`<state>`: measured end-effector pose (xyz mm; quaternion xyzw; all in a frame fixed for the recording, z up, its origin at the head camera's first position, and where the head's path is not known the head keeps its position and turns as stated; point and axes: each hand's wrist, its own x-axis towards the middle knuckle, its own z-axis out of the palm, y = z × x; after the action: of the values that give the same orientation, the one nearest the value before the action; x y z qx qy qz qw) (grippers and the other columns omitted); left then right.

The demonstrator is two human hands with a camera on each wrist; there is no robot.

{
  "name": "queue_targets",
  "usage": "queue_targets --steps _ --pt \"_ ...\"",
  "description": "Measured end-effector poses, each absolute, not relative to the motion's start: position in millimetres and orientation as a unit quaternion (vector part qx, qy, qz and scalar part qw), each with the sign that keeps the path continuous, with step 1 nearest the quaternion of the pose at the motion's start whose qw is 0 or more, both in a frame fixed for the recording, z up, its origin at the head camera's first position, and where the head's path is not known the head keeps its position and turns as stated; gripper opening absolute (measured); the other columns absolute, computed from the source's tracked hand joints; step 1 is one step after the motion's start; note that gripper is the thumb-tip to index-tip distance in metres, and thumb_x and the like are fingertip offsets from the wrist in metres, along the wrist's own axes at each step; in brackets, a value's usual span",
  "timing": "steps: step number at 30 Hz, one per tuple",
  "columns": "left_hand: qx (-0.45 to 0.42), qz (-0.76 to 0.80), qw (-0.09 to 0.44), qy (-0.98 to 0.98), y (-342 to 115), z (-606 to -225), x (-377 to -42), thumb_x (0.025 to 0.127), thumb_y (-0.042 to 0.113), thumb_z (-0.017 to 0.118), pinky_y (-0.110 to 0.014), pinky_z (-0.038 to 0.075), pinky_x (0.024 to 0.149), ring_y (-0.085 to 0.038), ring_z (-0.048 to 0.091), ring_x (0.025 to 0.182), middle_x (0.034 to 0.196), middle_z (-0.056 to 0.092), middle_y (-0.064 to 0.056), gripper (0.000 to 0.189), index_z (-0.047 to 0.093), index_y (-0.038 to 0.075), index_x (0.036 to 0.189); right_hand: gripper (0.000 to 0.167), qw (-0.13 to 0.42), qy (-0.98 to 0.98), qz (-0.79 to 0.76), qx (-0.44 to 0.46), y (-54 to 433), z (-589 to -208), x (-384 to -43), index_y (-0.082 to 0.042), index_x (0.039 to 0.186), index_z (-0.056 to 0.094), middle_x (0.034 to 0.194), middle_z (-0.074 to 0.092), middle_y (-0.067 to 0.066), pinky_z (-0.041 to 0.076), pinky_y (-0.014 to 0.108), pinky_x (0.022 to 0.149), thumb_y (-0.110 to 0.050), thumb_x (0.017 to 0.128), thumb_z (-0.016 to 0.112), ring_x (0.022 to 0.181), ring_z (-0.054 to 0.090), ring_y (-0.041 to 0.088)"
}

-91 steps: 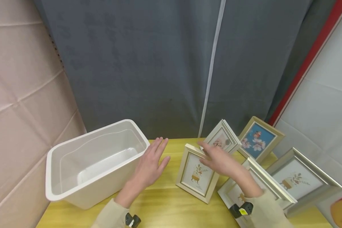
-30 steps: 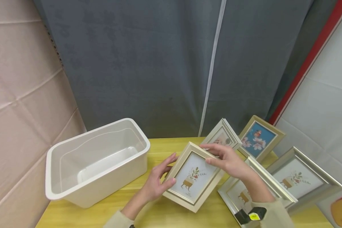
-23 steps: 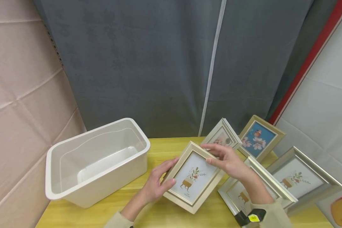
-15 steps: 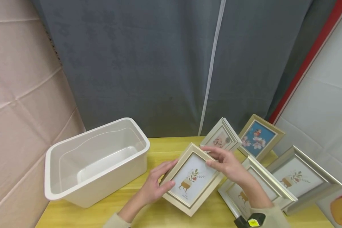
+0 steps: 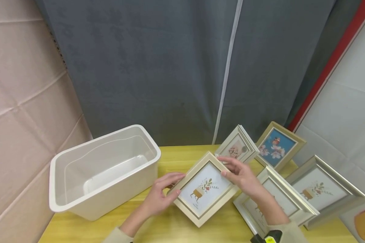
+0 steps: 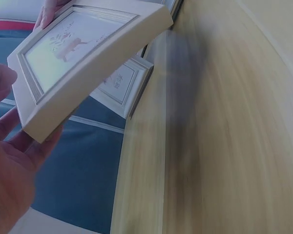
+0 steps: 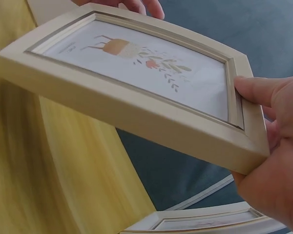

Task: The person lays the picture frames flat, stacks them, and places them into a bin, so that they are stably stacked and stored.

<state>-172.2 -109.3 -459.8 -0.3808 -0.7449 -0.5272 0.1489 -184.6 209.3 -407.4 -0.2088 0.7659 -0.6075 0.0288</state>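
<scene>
A cream picture frame (image 5: 202, 190) with a potted-plant print is held tilted above the yellow wooden table (image 5: 173, 229). My right hand (image 5: 246, 179) grips its upper right edge, thumb on the front border and fingers behind. At the opposite edge is my left hand (image 5: 159, 194), its thumb by the front border and its fingers curled behind. The left wrist view shows those left fingers (image 6: 31, 146) under the frame's corner. In the right wrist view the right thumb (image 7: 256, 90) presses the border. The frame's back is hidden.
A white plastic bin (image 5: 109, 189) stands at left, nothing seen inside. On the right lean a white frame (image 5: 235, 148), a tan frame (image 5: 280, 145) with a blossom picture, and two silvery frames (image 5: 276, 192) (image 5: 325, 192). A grey curtain (image 5: 140, 67) hangs behind.
Three seconds ago both hands were off the cream frame, which stood on the table. Since then they have taken hold and lifted and tilted it. In the last half second it has shifted only slightly.
</scene>
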Motion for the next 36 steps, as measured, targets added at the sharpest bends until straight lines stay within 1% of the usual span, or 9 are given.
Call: queue_targets --steps 3,6,10,14,21,26,29,31,36 --pt "-0.368 -0.532 0.147 -0.748 -113.2 -463.1 -174.0 0.086 -0.007 0.070 -0.035 0.061 0.080 -0.026 0.067 0.106 0.130 0.066 -0.017 0.046 0.066 0.000 0.131 0.049 0.023 0.764 -0.617 -0.187 208.0 -411.3 -182.4 0.003 0.146 0.049 0.121 0.067 0.030 0.063 0.038 0.074 -0.002 0.099 0.064 0.089 0.074 0.026" --pt "-0.342 -0.540 0.138 -0.757 -116.1 -466.3 -175.3 0.088 -0.007 0.069 -0.034 0.060 0.085 -0.026 0.067 0.110 0.128 0.067 -0.014 0.042 0.068 0.001 0.129 0.050 0.020 0.762 -0.628 -0.155 205.9 -414.5 -179.4 0.003 0.145 0.049 0.122 0.067 0.030 0.062 0.036 0.074 -0.001 0.098 0.065 0.089 0.074 0.025" --pt "-0.301 -0.551 0.118 -0.769 -118.2 -469.2 -176.1 0.091 -0.006 0.069 -0.036 0.057 0.093 -0.027 0.065 0.116 0.127 0.069 -0.011 0.036 0.070 0.002 0.127 0.051 0.028 0.753 -0.647 -0.120 203.0 -419.3 -174.9 0.004 0.146 0.048 0.123 0.066 0.030 0.062 0.035 0.073 -0.001 0.098 0.064 0.088 0.074 0.023" --pt "-0.275 -0.560 0.102 -0.775 -120.8 -470.8 -178.0 0.093 -0.003 0.069 -0.037 0.058 0.091 -0.029 0.064 0.115 0.125 0.070 -0.011 0.033 0.071 0.002 0.125 0.053 0.042 0.744 -0.659 -0.100 200.4 -425.9 -172.5 0.003 0.148 0.046 0.125 0.064 0.031 0.062 0.035 0.075 -0.001 0.099 0.063 0.090 0.073 0.023" --pt "-0.246 -0.571 0.070 -0.780 -124.3 -472.0 -181.1 0.094 0.001 0.070 -0.030 0.058 0.083 -0.029 0.065 0.109 0.124 0.069 -0.012 0.031 0.072 0.003 0.124 0.052 0.046 0.745 -0.661 -0.076 197.5 -433.9 -169.3 0.002 0.148 0.047 0.126 0.065 0.030 0.061 0.035 0.077 0.000 0.099 0.063 0.093 0.073 0.024" --pt "-0.230 -0.577 0.045 -0.782 -126.1 -475.0 -184.3 0.095 0.004 0.069 -0.025 0.056 0.078 -0.024 0.064 0.104 0.124 0.069 -0.014 0.029 0.072 0.001 0.124 0.052 0.057 0.747 -0.659 -0.059 195.2 -441.7 -166.9 0.002 0.148 0.045 0.124 0.066 0.028 0.060 0.033 0.079 -0.002 0.099 0.062 0.095 0.071 0.026" --pt "-0.216 -0.573 0.037 -0.790 -127.8 -475.9 -187.5 0.095 0.003 0.069 -0.024 0.054 0.078 -0.025 0.063 0.107 0.123 0.069 -0.013 0.028 0.073 0.003 0.123 0.053 0.056 0.757 -0.650 -0.031 190.2 -447.4 -165.6 0.002 0.149 0.044 0.120 0.068 0.024 0.059 0.029 0.081 -0.001 0.099 0.062 0.097 0.070 0.027" --pt "-0.211 -0.570 0.034 -0.794 -128.6 -475.0 -189.2 0.095 0.002 0.069 -0.025 0.054 0.080 -0.029 0.062 0.112 0.123 0.070 -0.012 0.028 0.074 0.003 0.122 0.053 0.046 0.768 -0.639 -0.014 186.2 -449.9 -164.1 0.003 0.148 0.046 0.115 0.070 0.022 0.058 0.027 0.081 0.001 0.098 0.063 0.096 0.070 0.027" --pt "-0.206 -0.559 0.030 -0.803 -129.0 -474.0 -193.3 0.093 0.001 0.070 -0.027 0.053 0.088 -0.032 0.062 0.116 0.121 0.071 -0.009 0.027 0.076 0.006 0.119 0.051 0.021 0.789 -0.614 -0.013 181.8 -456.5 -159.7 0.005 0.145 0.048 0.107 0.072 0.022 0.060 0.029 0.074 0.005 0.096 0.064 0.092 0.071 0.030"
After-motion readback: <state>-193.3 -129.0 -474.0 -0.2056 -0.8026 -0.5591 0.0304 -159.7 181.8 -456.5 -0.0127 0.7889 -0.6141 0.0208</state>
